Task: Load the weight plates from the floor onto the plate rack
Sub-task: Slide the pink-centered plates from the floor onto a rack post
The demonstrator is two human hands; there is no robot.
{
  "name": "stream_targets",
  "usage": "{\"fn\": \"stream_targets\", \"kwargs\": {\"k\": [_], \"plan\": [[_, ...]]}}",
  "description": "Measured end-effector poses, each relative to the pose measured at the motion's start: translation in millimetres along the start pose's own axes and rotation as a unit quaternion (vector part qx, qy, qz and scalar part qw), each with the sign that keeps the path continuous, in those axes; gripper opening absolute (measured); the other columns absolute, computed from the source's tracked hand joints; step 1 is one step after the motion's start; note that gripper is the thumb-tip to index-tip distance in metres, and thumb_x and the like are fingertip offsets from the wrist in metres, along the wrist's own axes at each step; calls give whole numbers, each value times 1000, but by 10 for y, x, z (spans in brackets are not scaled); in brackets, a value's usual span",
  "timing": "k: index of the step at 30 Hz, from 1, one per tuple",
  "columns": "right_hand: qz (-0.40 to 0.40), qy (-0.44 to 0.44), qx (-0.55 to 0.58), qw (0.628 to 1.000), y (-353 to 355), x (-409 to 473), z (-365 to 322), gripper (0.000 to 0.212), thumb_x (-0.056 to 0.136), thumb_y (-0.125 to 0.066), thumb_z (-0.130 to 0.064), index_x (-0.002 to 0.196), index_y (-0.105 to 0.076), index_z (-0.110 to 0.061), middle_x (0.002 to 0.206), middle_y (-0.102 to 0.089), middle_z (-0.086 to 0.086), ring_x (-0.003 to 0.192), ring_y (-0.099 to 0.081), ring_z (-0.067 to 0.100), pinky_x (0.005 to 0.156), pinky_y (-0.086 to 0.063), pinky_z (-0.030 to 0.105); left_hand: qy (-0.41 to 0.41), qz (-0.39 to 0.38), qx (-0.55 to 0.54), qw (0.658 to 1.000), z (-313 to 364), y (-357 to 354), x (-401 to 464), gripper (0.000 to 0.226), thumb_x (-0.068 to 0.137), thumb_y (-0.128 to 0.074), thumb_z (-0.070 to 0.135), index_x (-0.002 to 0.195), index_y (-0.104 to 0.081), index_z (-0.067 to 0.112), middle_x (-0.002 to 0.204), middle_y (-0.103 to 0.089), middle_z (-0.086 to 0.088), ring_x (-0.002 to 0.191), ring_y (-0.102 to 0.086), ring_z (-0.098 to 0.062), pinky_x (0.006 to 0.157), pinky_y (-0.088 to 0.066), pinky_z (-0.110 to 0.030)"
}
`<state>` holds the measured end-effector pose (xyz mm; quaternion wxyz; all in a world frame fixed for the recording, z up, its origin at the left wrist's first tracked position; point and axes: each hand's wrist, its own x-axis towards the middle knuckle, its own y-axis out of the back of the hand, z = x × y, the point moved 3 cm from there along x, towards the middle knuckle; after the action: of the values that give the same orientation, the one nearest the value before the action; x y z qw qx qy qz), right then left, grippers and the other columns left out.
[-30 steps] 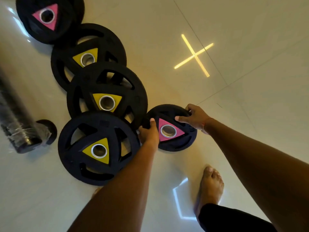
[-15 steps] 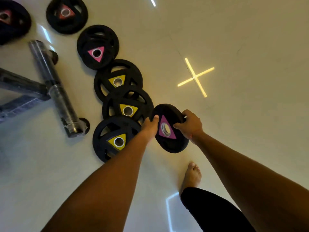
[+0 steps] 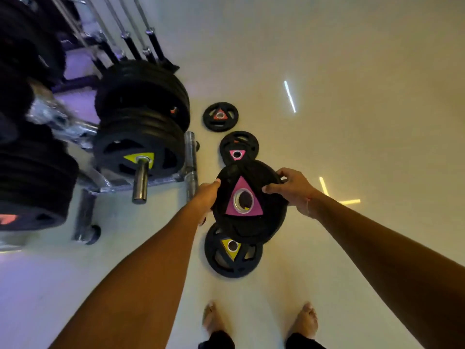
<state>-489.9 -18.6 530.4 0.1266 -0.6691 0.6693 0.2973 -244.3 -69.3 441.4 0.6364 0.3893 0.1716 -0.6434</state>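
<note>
I hold a black weight plate with a pink triangle [image 3: 261,222] lifted off the floor in front of me. My left hand [image 3: 206,195] grips its left rim and my right hand [image 3: 293,188] grips its upper right rim. Below it on the floor lies a plate with a yellow triangle [image 3: 227,258]. Beyond it lie a pink-marked plate [image 3: 239,147] and a red-marked plate [image 3: 220,117]. The plate rack [image 3: 105,182] stands at the left, with stacked black plates [image 3: 141,137] on a horizontal peg [image 3: 140,181].
More loaded plates [image 3: 30,187] fill the rack's near left side. Barbells [image 3: 136,39] lean in a holder at the back left. A chrome rack foot [image 3: 190,170] lies close to the plates on the floor. My bare feet [image 3: 259,321] stand on pale tiled floor.
Both hands have raised the pink-marked plate from the floor to in front of me. My view has risen and swung toward the rack, which now fills the left side.
</note>
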Motion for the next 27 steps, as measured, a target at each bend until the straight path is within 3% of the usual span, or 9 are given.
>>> {"fn": "stream_targets", "kwargs": {"k": [3,7,12,15,17,21,24,27], "plan": [[-32,33,-29,999,-431,-265,-666,33,81,-82,-16,107,-62,-14,104,-70,13,95,-69,27,74,-62,41,-5,-12,-61,998,128,768,-359,66,93,-57,59,140,-55,13,137,-62,-9,120,-60,-33,102,-50,-48],[-61,89,-56,993,-1117,-561,-1468,22,84,-79,-17,101,-64,-15,98,-71,8,90,-69,24,76,-60,41,-33,19,-132,991,189,1787,-897,62,93,-60,60,138,-57,17,135,-63,-5,121,-59,-29,102,-50,-48],[-94,131,-70,984,-1920,-762,-2100,38,83,-81,-24,115,-66,-9,105,-74,10,96,-70,29,89,-58,54,-89,91,-139,982,239,2877,-1354,62,91,-60,64,131,-61,16,126,-66,-3,108,-62,-26,89,-53,-40],[-124,152,-70,978,-2407,-875,-2349,41,84,-81,-28,118,-66,-11,113,-72,9,103,-68,30,91,-57,53,-105,163,-121,974,177,3507,-1586,87,74,-62,78,133,-60,13,127,-66,-8,111,-64,-30,97,-53,-46],[-143,170,-63,973,-2677,-946,-2492,41,86,-79,-28,120,-65,-10,113,-70,7,101,-67,28,85,-59,48,-117,208,-83,967,96,3862,-1722,96,67,-56,83,124,-67,6,120,-70,-15,109,-66,-36,97,-54,-52],[-176,212,-57,959,-3280,-1164,-2746,32,86,-79,-26,111,-65,-11,105,-71,6,93,-68,23,76,-59,40,-174,304,-28,936,-25,4447,-2088,69,97,-48,64,101,-70,-2,103,-70,-20,98,-64,-38,87,-51,-45],[-190,232,-62,952,-3735,-1279,-2900,25,86,-79,-23,103,-64,-12,108,-72,12,96,-70,29,79,-60,44,-215,359,7,908,-131,4895,-2221,58,101,-46,56,83,-62,3,83,-64,-14,83,-60,-33,66,-41,-38],[-189,258,-62,945,-4158,-1312,-3066,18,88,-78,-22,93,-61,-20,104,-71,7,96,-68,27,79,-58,43,-261,389,50,882,-183,5376,-2229,52,102,-50,51,79,-54,5,74,-58,-9,78,-56,-31,68,-34,-36]]}}
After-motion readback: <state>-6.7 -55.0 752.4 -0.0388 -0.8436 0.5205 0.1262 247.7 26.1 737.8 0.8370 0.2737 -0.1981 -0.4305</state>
